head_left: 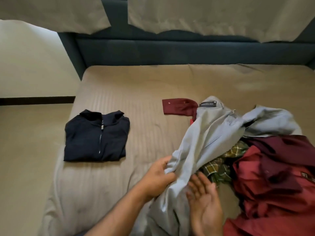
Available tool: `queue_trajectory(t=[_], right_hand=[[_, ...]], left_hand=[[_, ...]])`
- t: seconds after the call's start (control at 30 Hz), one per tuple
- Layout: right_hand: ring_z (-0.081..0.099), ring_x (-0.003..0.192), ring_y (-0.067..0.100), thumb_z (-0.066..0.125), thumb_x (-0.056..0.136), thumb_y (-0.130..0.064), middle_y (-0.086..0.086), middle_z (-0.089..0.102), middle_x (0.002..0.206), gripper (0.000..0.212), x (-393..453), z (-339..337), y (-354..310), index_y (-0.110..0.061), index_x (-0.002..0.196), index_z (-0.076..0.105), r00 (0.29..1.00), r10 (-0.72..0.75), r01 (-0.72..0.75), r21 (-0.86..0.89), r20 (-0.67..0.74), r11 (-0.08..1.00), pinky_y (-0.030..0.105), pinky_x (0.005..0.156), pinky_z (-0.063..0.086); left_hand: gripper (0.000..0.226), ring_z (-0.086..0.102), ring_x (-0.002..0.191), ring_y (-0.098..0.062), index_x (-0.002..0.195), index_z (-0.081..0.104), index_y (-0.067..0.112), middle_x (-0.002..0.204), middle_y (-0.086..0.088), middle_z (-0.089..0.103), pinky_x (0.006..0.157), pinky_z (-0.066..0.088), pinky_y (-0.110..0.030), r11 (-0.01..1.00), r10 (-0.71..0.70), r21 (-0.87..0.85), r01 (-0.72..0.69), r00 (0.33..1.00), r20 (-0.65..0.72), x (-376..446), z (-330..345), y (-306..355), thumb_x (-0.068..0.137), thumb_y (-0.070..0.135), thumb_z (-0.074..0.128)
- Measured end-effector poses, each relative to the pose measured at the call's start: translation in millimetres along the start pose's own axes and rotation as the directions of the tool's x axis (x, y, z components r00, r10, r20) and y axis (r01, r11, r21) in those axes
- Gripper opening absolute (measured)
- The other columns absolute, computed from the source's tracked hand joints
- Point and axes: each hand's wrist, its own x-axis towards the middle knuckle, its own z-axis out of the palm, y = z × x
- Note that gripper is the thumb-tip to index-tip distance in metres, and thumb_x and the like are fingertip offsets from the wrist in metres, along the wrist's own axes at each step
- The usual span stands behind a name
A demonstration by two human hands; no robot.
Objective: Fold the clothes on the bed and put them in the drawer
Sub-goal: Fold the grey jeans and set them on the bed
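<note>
On the bed [136, 86], the left hand [159, 174] pinched a fold of the grey trousers [201, 143], which lay over the heap of red and checked clothes [272, 167]. The right hand [204, 200] was flat and open, just beside them. They looked soft and floppy; best held by the waistband. A blue jacket [96, 135] sat folded nearby

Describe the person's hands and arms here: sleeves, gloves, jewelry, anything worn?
Both are bare. The left hand and its forearm show no sleeve, glove, watch or band up to the frame's lower edge. The right hand is also ungloved, with no ring visible on the fingers; its wrist is cut off by the frame edge, so anything worn there cannot be seen. No markings or cables appear on either.
</note>
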Motion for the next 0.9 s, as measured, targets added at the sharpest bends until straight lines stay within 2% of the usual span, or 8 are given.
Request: queue_trajectory(t=[0.2, 0.33, 0.5, 0.6, 0.67, 0.73, 0.83, 0.9], right_hand=[[0.075, 0.101, 0.024, 0.071, 0.095, -0.018, 0.008, 0.076, 0.115, 0.035, -15, 52, -14, -0.016, 0.13, 0.062, 0.987, -0.147, 0.131, -0.194, -0.069, 0.972, 0.038, 0.078, 0.06], [0.073, 0.107, 0.033, 0.064, 0.095, -0.012, 0.015, 0.075, 0.118, 0.04, -27, 39, -1, -0.004, 0.133, 0.064, 0.995, -0.039, 0.021, -0.207, -0.087, 0.978, 0.038, 0.079, 0.06], [0.069, 0.07, 0.027, 0.042, 0.096, -0.01, 0.014, 0.067, 0.073, 0.035, -135, 26, 25, -0.005, 0.077, 0.071, 0.957, 0.188, -0.173, -0.087, 0.22, 0.981, 0.032, 0.063, 0.059], [0.06, 0.057, 0.025, 0.06, 0.08, -0.015, 0.011, 0.054, 0.057, 0.031, -202, 16, 64, -0.006, 0.05, 0.059, 0.903, 0.333, -0.29, -0.188, 0.271, 0.938, 0.026, 0.058, 0.052], [0.066, 0.083, 0.035, 0.076, 0.05, -0.019, 0.02, 0.065, 0.073, 0.028, -225, 6, 86, 0.003, 0.065, 0.07, 0.918, 0.33, -0.145, -0.587, 0.221, 0.797, 0.037, 0.08, 0.056], [0.072, 0.096, 0.022, 0.076, 0.057, -0.038, 0.005, 0.078, 0.089, 0.045, -241, -9, 87, -0.007, 0.089, 0.079, 0.875, 0.304, 0.249, -0.89, 0.376, 0.383, 0.036, 0.091, 0.056], [0.066, 0.071, 0.009, 0.056, 0.077, -0.071, 0.0, 0.071, 0.075, 0.053, -253, -8, 59, -0.018, 0.073, 0.063, 0.859, 0.254, 0.504, -0.819, 0.444, -0.275, 0.033, 0.068, 0.052], [0.068, 0.063, 0.016, 0.053, 0.079, -0.071, 0.004, 0.07, 0.069, 0.054, -250, -6, 37, -0.019, 0.075, 0.065, 0.839, 0.135, 0.543, -0.826, 0.527, -0.153, 0.039, 0.066, 0.055]], left_hand=[[0.03, 0.04, 0.06, 0.002, 0.067, 0.066, 0.022, 0.063, 0.017, 0.046, 0.055, 0.03, -0.024, 0.997, -0.055, 0.058, 0.05, 0.995, 0.084, -122, -28, -21, 0.068, 0.0, 0.045], [0.006, 0.061, 0.084, 0.002, 0.083, 0.073, 0.014, 0.084, 0.014, 0.067, 0.079, 0.044, -0.022, 0.998, -0.06, 0.01, 0.06, 0.958, 0.28, -186, -37, -51, 0.079, 0.017, 0.071], [0.078, 0.073, 0.097, -0.031, 0.119, 0.071, 0.0, 0.106, -0.022, 0.073, 0.085, 0.059, -0.042, 0.739, -0.336, -0.642, 0.203, 0.938, -0.09, -218, -26, -86, 0.06, 0.047, 0.089], [0.05, 0.076, 0.086, -0.03, 0.104, 0.075, 0.001, 0.099, -0.02, 0.074, 0.074, 0.061, -0.034, 0.684, -0.343, -0.716, 0.138, 0.927, -0.15, -227, -35, -72, 0.08, 0.042, 0.087], [0.016, 0.07, 0.081, -0.019, 0.102, 0.068, 0.008, 0.107, -0.01, 0.071, 0.064, 0.058, -0.025, 0.822, -0.364, -0.547, 0.16, 0.886, -0.287, -219, -36, -58, 0.103, 0.023, 0.063], [0.016, 0.066, 0.085, -0.019, 0.116, 0.062, 0.002, 0.111, -0.012, 0.069, 0.062, 0.056, -0.021, 0.901, -0.327, -0.403, 0.163, 0.864, -0.383, -215, -40, -55, 0.103, 0.001, 0.054], [0.043, 0.073, 0.093, -0.026, 0.121, 0.064, 0.017, 0.107, -0.012, 0.076, 0.075, 0.06, -0.031, 0.953, -0.228, -0.296, 0.059, 0.784, -0.577, -229, -49, -59, 0.084, -0.006, 0.067], [0.042, 0.073, 0.092, -0.028, 0.114, 0.066, 0.015, 0.099, -0.013, 0.078, 0.076, 0.061, -0.035, 0.964, -0.169, -0.265, -0.003, 0.763, -0.624, -245, -52, -60, 0.085, -0.015, 0.059]])
